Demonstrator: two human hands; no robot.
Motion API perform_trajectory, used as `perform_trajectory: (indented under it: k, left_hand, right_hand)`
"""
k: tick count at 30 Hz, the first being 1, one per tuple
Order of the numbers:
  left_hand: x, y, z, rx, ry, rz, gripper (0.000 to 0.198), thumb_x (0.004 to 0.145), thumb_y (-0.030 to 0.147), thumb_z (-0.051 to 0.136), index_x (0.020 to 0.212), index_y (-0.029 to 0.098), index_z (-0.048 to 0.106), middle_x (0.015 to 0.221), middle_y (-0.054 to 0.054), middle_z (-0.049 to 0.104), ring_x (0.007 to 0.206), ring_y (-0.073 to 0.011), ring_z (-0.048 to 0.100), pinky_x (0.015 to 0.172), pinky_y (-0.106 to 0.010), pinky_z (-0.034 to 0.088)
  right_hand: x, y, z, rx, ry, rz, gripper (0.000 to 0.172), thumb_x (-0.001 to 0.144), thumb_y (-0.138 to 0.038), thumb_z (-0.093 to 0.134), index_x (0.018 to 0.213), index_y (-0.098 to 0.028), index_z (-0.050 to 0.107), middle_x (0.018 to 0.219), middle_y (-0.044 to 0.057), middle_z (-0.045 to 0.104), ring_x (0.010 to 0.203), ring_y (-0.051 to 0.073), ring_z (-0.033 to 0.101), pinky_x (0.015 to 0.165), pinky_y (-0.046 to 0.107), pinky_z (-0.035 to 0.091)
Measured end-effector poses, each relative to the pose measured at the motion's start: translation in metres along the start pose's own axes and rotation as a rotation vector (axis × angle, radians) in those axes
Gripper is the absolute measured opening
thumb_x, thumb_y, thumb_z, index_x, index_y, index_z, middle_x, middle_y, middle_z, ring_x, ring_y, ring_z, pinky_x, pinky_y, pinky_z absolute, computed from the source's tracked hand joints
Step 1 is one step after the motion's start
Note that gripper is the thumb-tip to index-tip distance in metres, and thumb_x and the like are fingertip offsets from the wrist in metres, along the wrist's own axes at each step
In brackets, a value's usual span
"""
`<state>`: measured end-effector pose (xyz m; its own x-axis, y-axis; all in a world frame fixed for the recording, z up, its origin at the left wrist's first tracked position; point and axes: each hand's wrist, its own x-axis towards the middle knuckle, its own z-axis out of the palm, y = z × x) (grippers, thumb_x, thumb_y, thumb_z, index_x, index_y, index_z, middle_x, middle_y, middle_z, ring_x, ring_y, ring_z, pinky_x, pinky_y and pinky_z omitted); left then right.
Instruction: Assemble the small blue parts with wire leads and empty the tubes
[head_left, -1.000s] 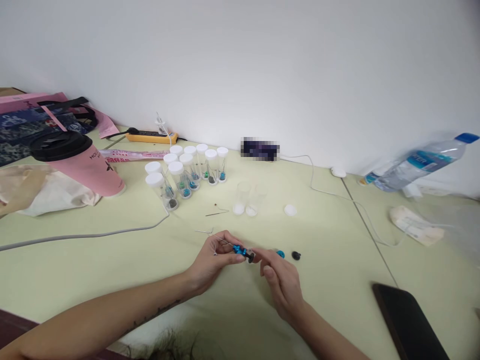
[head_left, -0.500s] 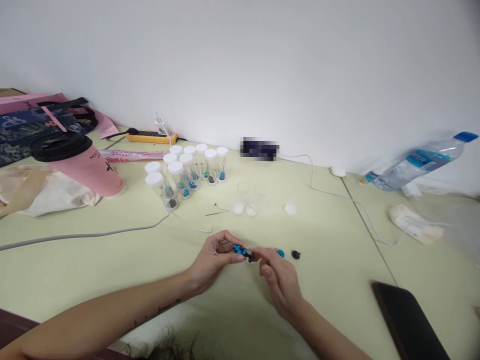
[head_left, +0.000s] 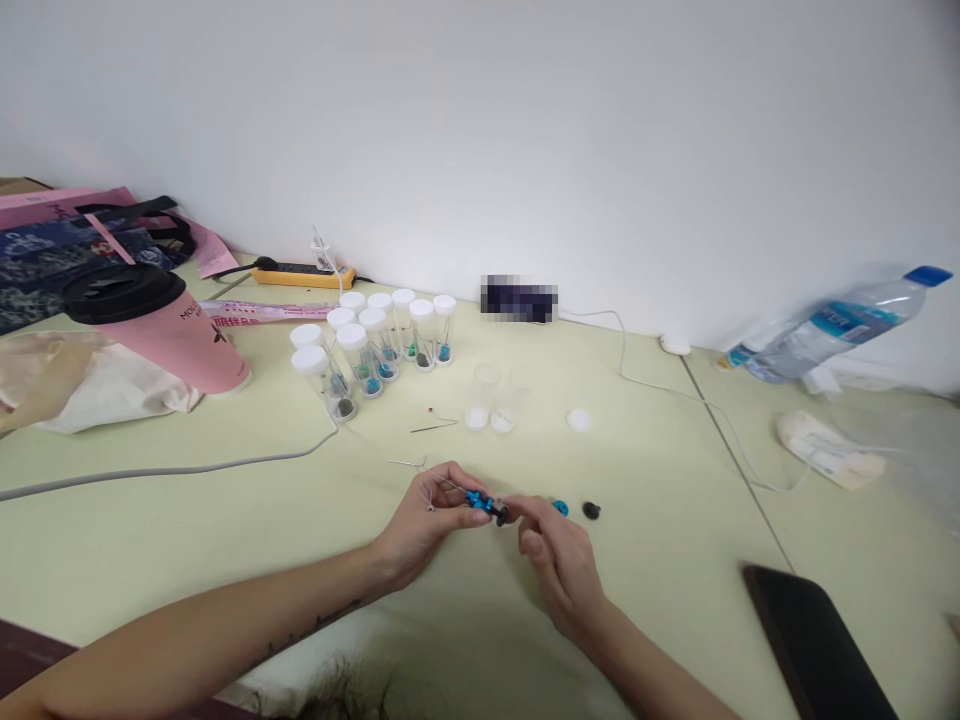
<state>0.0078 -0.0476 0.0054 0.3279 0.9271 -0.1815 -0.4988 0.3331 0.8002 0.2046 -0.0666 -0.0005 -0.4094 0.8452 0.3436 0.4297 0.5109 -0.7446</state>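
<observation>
My left hand is closed round a small blue and black metal part, pinched between thumb and fingers and lying almost level. Thin bent wire runs out from the fingers on its left side. The index finger of my right hand reaches to the black end of the part and seems to touch it. The right thumb stands apart from that finger, and the other fingers are curled. Beyond the right hand lie a blue round piece and a black round piece. A thin hex key rests near the left fingers.
Several clear tubes with white caps stand at the back left. Two clear tubes, a white cap and a thin bent rod lie mid-table. Around them are a pink cup, a phone and a water bottle.
</observation>
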Motion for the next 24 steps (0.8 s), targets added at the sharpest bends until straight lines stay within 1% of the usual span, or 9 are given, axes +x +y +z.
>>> perform_trajectory:
  k: [10, 21, 24]
  left_hand:
    - [0.0005, 0.0006, 0.0004, 0.002, 0.013, -0.006, 0.024, 0.063, 0.010, 0.078, 0.079, 0.015, 0.061, 0.085, -0.003, 0.070, 0.081, -0.0149, 0.064, 0.081, -0.029, 0.045]
    - [0.0007, 0.0002, 0.0001, 0.018, 0.013, -0.010, 0.023, 0.064, 0.010, 0.078, 0.079, 0.015, 0.061, 0.085, -0.004, 0.070, 0.082, -0.0152, 0.064, 0.081, -0.029, 0.045]
    - [0.0008, 0.0004, 0.0003, 0.012, 0.011, -0.007, 0.023, 0.064, 0.010, 0.078, 0.079, 0.015, 0.061, 0.086, -0.004, 0.070, 0.082, -0.0151, 0.064, 0.081, -0.029, 0.045]
  right_hand:
    - [0.0008, 0.0003, 0.0000, -0.020, -0.001, 0.009, 0.034, 0.097, -0.033, 0.029, 0.120, -0.020, 0.050, 0.093, 0.006, 0.063, 0.078, 0.017, 0.060, 0.073, 0.029, 0.048]
    - [0.0001, 0.0010, -0.0008, -0.005, -0.017, -0.010, 0.033, 0.097, -0.030, 0.030, 0.121, -0.022, 0.051, 0.095, 0.006, 0.063, 0.083, 0.017, 0.060, 0.076, 0.029, 0.047]
    - [0.0001, 0.0010, -0.0007, -0.017, -0.002, -0.005, 0.033, 0.098, -0.030, 0.030, 0.122, -0.021, 0.050, 0.095, 0.006, 0.063, 0.084, 0.017, 0.060, 0.076, 0.029, 0.048]
